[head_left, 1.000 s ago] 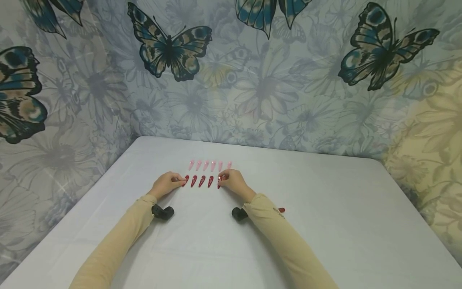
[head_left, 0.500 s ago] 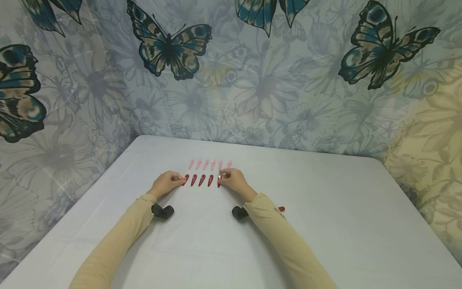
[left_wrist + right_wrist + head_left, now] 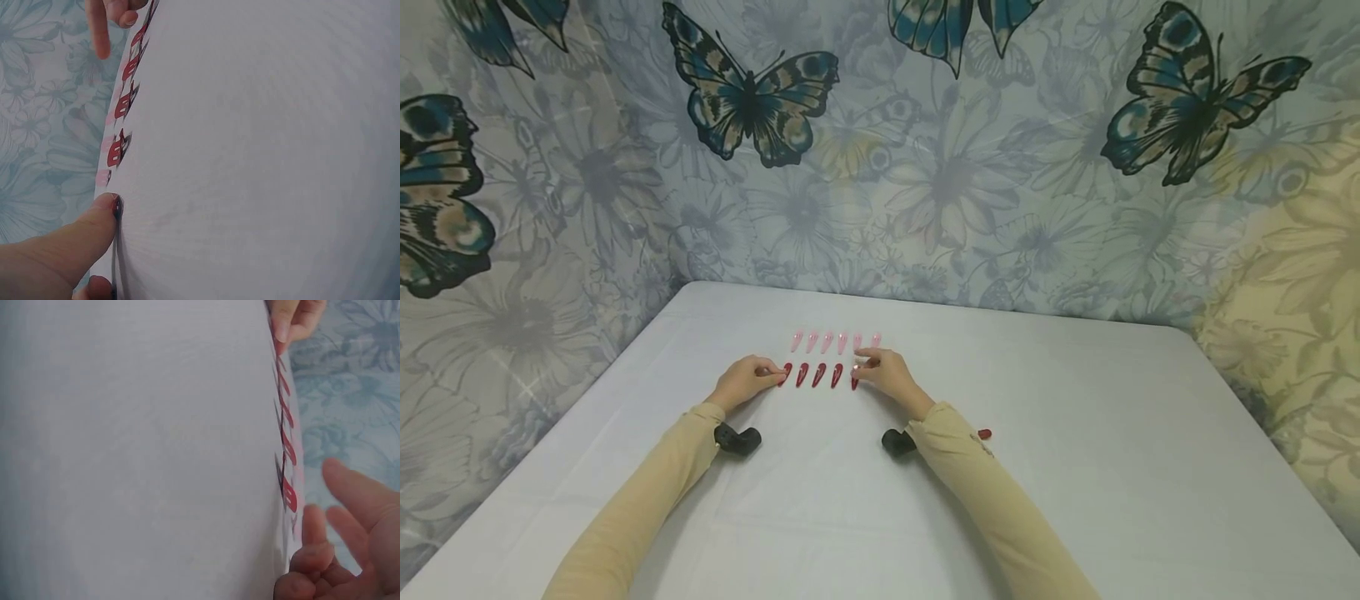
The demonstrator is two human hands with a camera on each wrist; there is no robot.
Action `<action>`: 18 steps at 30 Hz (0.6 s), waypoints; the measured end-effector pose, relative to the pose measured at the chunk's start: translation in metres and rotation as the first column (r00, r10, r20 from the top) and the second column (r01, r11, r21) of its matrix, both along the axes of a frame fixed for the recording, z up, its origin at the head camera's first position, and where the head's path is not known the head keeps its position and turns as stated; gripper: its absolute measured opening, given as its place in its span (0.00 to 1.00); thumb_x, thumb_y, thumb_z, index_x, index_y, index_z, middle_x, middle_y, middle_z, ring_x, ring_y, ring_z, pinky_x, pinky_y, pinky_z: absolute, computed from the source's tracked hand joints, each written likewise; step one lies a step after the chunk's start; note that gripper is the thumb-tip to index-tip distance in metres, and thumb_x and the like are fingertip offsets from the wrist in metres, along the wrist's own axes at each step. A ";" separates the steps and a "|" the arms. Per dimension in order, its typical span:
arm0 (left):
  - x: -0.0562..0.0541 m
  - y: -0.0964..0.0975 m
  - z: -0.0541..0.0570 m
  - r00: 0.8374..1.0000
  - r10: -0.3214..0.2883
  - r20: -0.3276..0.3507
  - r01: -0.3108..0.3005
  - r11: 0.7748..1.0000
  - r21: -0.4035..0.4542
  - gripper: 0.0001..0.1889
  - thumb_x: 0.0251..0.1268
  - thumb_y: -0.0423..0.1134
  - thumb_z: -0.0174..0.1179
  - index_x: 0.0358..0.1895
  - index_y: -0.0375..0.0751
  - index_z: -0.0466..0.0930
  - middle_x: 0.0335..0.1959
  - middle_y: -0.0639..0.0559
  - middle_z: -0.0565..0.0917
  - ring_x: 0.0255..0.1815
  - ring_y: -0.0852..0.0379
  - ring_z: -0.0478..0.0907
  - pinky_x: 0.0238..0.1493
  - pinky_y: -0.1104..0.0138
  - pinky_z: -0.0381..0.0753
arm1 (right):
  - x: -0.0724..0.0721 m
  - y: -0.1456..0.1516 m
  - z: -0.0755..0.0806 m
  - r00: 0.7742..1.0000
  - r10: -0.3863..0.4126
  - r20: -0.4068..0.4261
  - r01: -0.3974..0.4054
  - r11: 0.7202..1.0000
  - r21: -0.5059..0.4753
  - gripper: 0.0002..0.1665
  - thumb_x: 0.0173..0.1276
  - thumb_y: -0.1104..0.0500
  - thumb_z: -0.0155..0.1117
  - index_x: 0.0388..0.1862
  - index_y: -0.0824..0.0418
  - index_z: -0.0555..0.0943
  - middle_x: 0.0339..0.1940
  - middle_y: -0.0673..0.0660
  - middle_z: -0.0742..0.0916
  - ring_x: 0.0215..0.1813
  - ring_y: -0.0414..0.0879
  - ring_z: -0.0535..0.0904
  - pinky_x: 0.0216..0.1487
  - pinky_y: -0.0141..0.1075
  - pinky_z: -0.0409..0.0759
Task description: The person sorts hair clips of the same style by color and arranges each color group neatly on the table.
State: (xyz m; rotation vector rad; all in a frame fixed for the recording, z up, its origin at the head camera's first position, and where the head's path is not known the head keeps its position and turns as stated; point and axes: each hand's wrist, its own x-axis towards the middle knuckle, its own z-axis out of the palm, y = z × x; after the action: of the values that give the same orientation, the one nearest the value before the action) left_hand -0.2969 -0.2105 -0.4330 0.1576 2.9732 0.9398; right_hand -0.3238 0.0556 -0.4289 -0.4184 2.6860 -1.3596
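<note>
Red teardrop-shaped snap hair clips (image 3: 820, 375) lie in a row on the white table. In the head view my left hand (image 3: 747, 382) pinches the leftmost red clip (image 3: 786, 374); its thumb presses on that clip in the left wrist view. At the row's right end, my right hand (image 3: 889, 377) holds another red clip (image 3: 854, 382) at the thumb, its index finger lifted away from it. The right fingers partly cover this clip, and the right wrist view does not show it clearly. Behind the red row is a row of pink hair clips (image 3: 827, 342).
One more red clip (image 3: 985, 434) lies partly hidden behind the right sleeve (image 3: 955, 437). Dark wrist cameras (image 3: 739, 440) hang at both cuffs. Beyond the white table (image 3: 1112, 400) stand walls with a butterfly and flower print.
The right index finger has lifted slightly off the clip. Otherwise both hands and the clip rows stay where they were; the view shifts a little.
</note>
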 end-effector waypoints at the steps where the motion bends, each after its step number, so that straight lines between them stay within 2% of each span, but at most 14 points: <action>1: 0.000 0.000 0.000 1.000 -0.001 0.000 0.001 1.000 0.003 0.11 0.65 0.43 0.63 0.38 0.38 0.86 0.33 0.43 0.79 0.34 0.52 0.70 0.35 0.65 0.66 | 0.000 0.001 0.001 1.000 -0.005 0.025 0.005 1.000 -0.031 0.27 0.63 0.61 0.69 0.62 0.64 0.77 0.37 0.62 0.86 0.31 0.41 0.72 0.31 0.28 0.70; 4: 0.002 0.000 0.001 1.000 -0.006 0.000 0.006 1.000 0.008 0.11 0.65 0.43 0.63 0.38 0.38 0.86 0.34 0.43 0.80 0.34 0.52 0.71 0.36 0.64 0.67 | 0.001 0.003 0.005 0.996 -0.024 0.086 0.033 0.994 -0.108 0.32 0.64 0.60 0.69 0.67 0.61 0.73 0.39 0.62 0.85 0.29 0.40 0.72 0.28 0.28 0.70; 6: 0.002 0.000 0.001 1.000 -0.003 -0.005 0.003 1.000 -0.001 0.11 0.66 0.44 0.63 0.38 0.38 0.86 0.34 0.43 0.80 0.34 0.52 0.71 0.36 0.64 0.67 | 0.002 0.006 0.009 0.995 -0.024 0.094 0.037 0.990 -0.134 0.33 0.64 0.60 0.68 0.68 0.60 0.72 0.40 0.61 0.85 0.31 0.41 0.73 0.30 0.29 0.71; 12: 0.000 -0.002 0.002 1.000 0.000 -0.006 0.000 1.000 -0.011 0.11 0.66 0.44 0.63 0.38 0.38 0.86 0.32 0.44 0.79 0.34 0.52 0.70 0.35 0.65 0.66 | 0.007 0.016 0.028 0.998 -0.011 0.068 0.020 0.990 -0.139 0.33 0.66 0.58 0.66 0.69 0.59 0.70 0.43 0.63 0.85 0.45 0.50 0.80 0.46 0.35 0.75; 15: 0.000 -0.002 0.001 1.000 0.000 -0.005 0.000 1.000 -0.009 0.11 0.65 0.44 0.63 0.38 0.38 0.86 0.32 0.44 0.78 0.33 0.53 0.70 0.34 0.65 0.66 | 0.009 0.026 0.036 0.999 -0.012 0.053 0.020 0.988 -0.155 0.33 0.68 0.57 0.65 0.70 0.59 0.69 0.44 0.64 0.85 0.48 0.52 0.80 0.48 0.37 0.75; 18: -0.001 -0.002 0.001 1.000 -0.003 -0.009 0.003 1.000 -0.007 0.11 0.65 0.43 0.63 0.37 0.38 0.86 0.30 0.45 0.77 0.32 0.53 0.69 0.33 0.66 0.65 | 0.014 0.037 0.045 0.999 -0.022 0.023 0.025 0.986 -0.164 0.33 0.68 0.57 0.65 0.71 0.59 0.68 0.41 0.62 0.85 0.47 0.50 0.79 0.45 0.35 0.73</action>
State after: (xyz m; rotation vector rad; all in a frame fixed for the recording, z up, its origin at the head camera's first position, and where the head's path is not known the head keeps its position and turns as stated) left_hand -0.2975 -0.2120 -0.4324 0.1672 2.9835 0.9303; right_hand -0.3100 0.0930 -0.3838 -0.3851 2.5795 -1.5897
